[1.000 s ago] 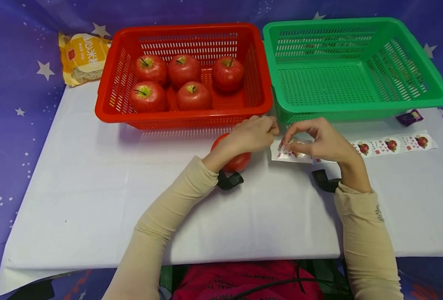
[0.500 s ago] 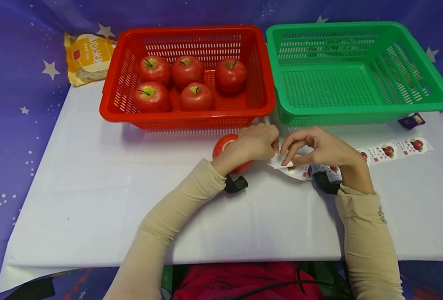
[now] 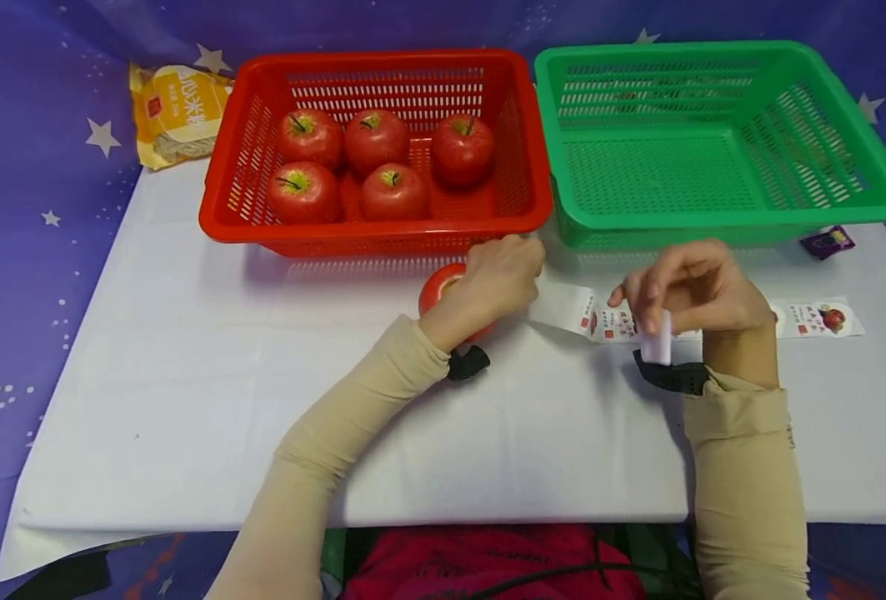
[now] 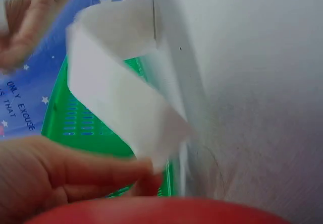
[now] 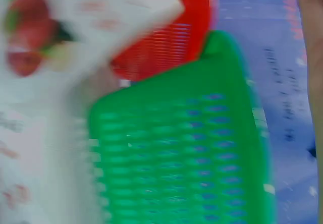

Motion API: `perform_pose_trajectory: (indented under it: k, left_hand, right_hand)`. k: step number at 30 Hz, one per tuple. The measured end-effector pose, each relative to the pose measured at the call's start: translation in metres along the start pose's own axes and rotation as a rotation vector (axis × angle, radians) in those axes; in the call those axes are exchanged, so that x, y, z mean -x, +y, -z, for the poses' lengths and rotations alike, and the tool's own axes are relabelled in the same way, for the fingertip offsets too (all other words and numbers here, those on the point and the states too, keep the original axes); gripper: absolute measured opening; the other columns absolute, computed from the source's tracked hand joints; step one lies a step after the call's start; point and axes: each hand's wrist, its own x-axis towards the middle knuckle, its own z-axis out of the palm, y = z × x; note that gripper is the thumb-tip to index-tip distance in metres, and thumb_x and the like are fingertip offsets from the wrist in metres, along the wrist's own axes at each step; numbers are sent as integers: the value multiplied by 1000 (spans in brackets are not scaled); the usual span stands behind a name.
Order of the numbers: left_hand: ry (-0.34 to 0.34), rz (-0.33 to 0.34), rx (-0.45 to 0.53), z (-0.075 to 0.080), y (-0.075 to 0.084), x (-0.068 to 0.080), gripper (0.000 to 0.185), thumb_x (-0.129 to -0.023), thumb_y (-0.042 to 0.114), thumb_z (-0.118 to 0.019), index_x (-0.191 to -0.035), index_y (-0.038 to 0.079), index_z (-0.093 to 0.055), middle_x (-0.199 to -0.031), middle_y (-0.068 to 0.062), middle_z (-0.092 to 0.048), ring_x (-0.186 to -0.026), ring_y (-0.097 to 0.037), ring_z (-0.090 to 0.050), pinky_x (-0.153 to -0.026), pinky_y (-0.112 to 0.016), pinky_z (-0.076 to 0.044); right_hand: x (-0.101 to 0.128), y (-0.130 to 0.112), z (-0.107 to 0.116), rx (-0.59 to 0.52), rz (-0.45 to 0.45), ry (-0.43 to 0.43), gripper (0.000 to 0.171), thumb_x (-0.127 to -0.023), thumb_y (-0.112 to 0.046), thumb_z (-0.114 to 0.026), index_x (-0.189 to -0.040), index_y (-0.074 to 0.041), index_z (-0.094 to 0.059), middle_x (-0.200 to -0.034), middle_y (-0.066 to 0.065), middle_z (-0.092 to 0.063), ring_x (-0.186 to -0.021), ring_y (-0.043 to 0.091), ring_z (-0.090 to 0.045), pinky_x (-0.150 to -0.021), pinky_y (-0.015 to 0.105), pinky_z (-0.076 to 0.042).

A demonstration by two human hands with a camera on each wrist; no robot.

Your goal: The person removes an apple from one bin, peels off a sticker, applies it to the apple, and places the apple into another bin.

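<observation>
My left hand [image 3: 498, 279] pinches the end of a strip of apple stickers [image 3: 561, 307]. The strip's bare white backing [image 4: 116, 90] arches up from those fingers in the left wrist view. Under the same wrist sits a red apple [image 3: 437, 287], partly hidden by the hand. To the right, my right hand [image 3: 705, 287] is raised over the strip and pinches a small whitish sticker [image 3: 658, 340] between thumb and fingers. A blurred apple-printed label [image 5: 35, 32] fills the upper left of the right wrist view.
Several apples [image 3: 393, 193] lie in the red basket [image 3: 371, 232] at the back. Beside it stands a green basket [image 3: 660, 221]. A yellow food bag [image 3: 180, 108] is at the far left, and a small purple packet [image 3: 828, 242] lies at the right.
My right hand has moved right, away from the left hand, with the sticker now off the strip. The left hand has shifted slightly and keeps the strip's end.
</observation>
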Motion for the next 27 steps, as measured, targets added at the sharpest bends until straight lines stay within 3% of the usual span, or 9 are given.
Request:
perform_pose_trajectory:
  k: [5, 8, 11, 14, 16, 18, 21, 23, 27]
  left_hand:
    - [41, -61, 30, 8, -6, 13, 22, -94, 20, -56, -73, 15, -57, -74, 1, -52, -72, -19, -56, -60, -36, -47]
    - [44, -103, 102, 17, -20, 29, 24, -96, 32, -56, -82, 15, -64, -74, 0, -57, -74, -18, -58, -63, -34, -47]
    - [62, -174, 189, 26, -38, 49, 29, -96, 36, -57, -101, 12, -72, -92, -2, -69, -90, -18, -64, -80, -33, -51]
    - [80, -273, 263, 30, -53, 65, 32, -95, 34, -59, -114, 10, -70, -115, -3, -69, -111, -18, -62, -99, -33, -46]
    - [69, -323, 308, 30, -59, 71, 32, -95, 34, -59, -113, 10, -71, -121, -5, -66, -118, -19, -58, -105, -33, -41]
    - [53, -341, 345, 28, -61, 74, 31, -94, 39, -60, -108, 13, -72, -117, -2, -66, -112, -17, -58, -101, -31, -43]
    - [58, -322, 370, 24, -61, 74, 32, -90, 45, -63, -97, 14, -70, -100, 1, -64, -94, -14, -57, -86, -28, -44]
    - [66, -308, 401, 21, -61, 71, 31, -88, 44, -67, -90, 13, -68, -86, 3, -60, -81, -13, -52, -75, -27, -41]
    - [91, -280, 480, 17, -64, 68, 20, -88, 30, -70, -82, 11, -69, -81, 1, -63, -78, -13, -51, -73, -26, -39]
  right_hand:
    - [-6, 14, -1, 259, -225, 256, 36, -79, 23, -59, -112, 9, -60, -95, 12, -69, -85, 20, -63, -66, 23, -51]
    - [-14, 24, -8, 412, -369, 312, 42, -83, 21, -56, -119, 1, -59, -97, 5, -67, -75, 15, -60, -49, 25, -42]
    - [-21, 31, -17, 471, -456, 329, 41, -86, 17, -55, -122, -3, -58, -99, 3, -66, -62, 13, -52, -38, 31, -29]
    - [-27, 36, -25, 549, -507, 327, 39, -85, 14, -59, -119, -4, -60, -99, 1, -67, -65, 12, -55, -43, 27, -38]
    - [-31, 42, -30, 606, -516, 310, 38, -82, 15, -61, -118, 1, -60, -101, -1, -67, -77, 12, -61, -56, 22, -47]
    - [-34, 49, -34, 665, -514, 290, 38, -81, 15, -63, -117, 6, -59, -104, -2, -68, -92, 13, -64, -75, 22, -52]
    - [-39, 58, -39, 726, -486, 297, 42, -78, 17, -65, -119, 12, -56, -110, -2, -66, -101, 12, -64, -85, 23, -52]
    - [-40, 62, -42, 756, -467, 329, 48, -77, 19, -66, -122, 11, -53, -109, -1, -65, -100, 11, -64, -86, 22, -52]
    - [-41, 64, -42, 790, -451, 447, 66, -73, 22, -66, -133, 8, -44, -114, 7, -58, -87, 13, -61, -76, 18, -51]
